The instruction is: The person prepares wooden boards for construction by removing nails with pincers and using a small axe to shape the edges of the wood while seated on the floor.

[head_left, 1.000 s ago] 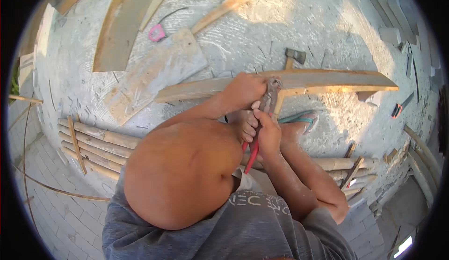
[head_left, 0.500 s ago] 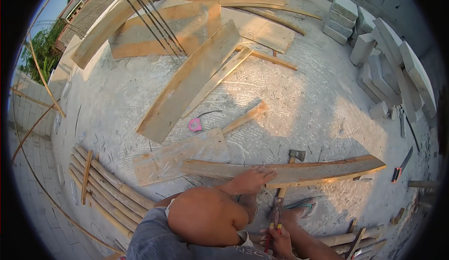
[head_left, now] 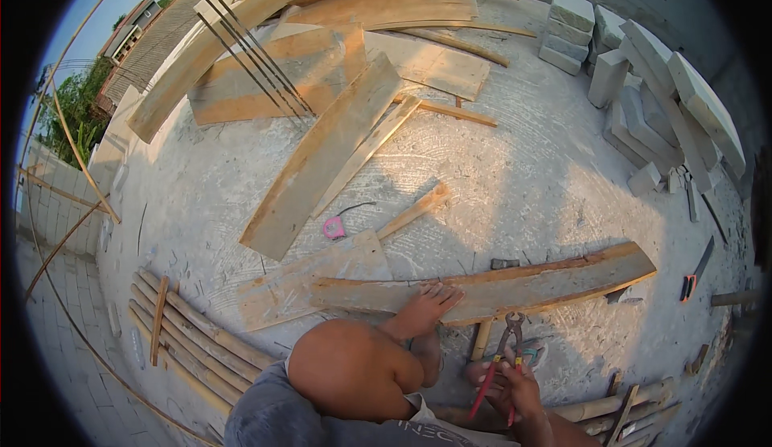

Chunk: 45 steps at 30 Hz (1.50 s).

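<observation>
My left hand (head_left: 429,306) lies flat on a rough wooden board (head_left: 555,280), fingers stretched out together across its face. In my right hand (head_left: 521,391) is a pair of pincers (head_left: 512,333) with red handles, its jaws slightly apart near the board's close edge. Under the board runs a hammer; its dark head (head_left: 505,263) peeks out past the far edge, and its wooden handle (head_left: 481,338) shows on the near side. Part of the board's left end overlaps a flat, dusty plank (head_left: 281,290). Several thin nails stick up along the board's far edge.
Beyond the board, a pink tape measure (head_left: 334,227) lies on the concrete floor. Long planks (head_left: 322,157) and upright steel bars (head_left: 257,57) are farther off. Bamboo poles (head_left: 201,330) lie at left; pale blocks (head_left: 635,117) and a handsaw (head_left: 696,270) are at right.
The pincers have come up and forward, their handles and jaws now spread apart. The board has shifted and covers more of the hammer head. My left hand has stayed on the board.
</observation>
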Motion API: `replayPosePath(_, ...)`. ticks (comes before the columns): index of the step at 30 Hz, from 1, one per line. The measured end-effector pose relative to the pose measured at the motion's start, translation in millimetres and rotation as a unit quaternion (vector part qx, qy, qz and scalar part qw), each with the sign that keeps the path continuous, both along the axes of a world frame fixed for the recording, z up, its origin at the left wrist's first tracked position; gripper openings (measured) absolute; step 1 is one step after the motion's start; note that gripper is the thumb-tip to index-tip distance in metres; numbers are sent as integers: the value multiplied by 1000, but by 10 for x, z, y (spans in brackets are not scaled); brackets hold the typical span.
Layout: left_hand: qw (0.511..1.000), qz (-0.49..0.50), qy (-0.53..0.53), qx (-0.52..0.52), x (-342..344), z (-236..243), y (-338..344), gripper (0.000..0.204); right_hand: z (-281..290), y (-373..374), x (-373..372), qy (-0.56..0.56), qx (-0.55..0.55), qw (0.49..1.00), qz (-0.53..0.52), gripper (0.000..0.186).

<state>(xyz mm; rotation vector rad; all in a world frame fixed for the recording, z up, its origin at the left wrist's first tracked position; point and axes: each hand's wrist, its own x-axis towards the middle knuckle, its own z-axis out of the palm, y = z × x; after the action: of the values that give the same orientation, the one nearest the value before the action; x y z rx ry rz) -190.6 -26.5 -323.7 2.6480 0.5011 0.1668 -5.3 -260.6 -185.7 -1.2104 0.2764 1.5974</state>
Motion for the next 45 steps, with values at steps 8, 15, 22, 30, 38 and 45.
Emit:
replayPosePath(8, 998, -19, 48, -32, 30, 50, 234, 97, -46, 155, 139, 64, -14, 997, 47, 63)
replayPosePath(15, 998, -20, 36, -46, 53, 139, 149, 99, -138, 74, 251, 129, -36, 986, 96, 57)
replayPosePath(22, 999, -14, 11, -44, 66, 138, 184, 94, -151, 181, 378, 117, -44, 986, 108, 53)
replayPosePath(30, 999, -22, 4, -25, 38, 96, 120, 92, -177, 212, 364, 311, -39, 950, 0, 36)
replayPosePath(38, 999, -23, 13, -31, 49, 120, 218, 83, -108, 613, -511, 247, -37, 957, -146, 16)
replayPosePath(45, 997, -39, -44, 59, 253, 389, 241, 32, -60, 778, -676, 118, -33, 967, -225, 27)
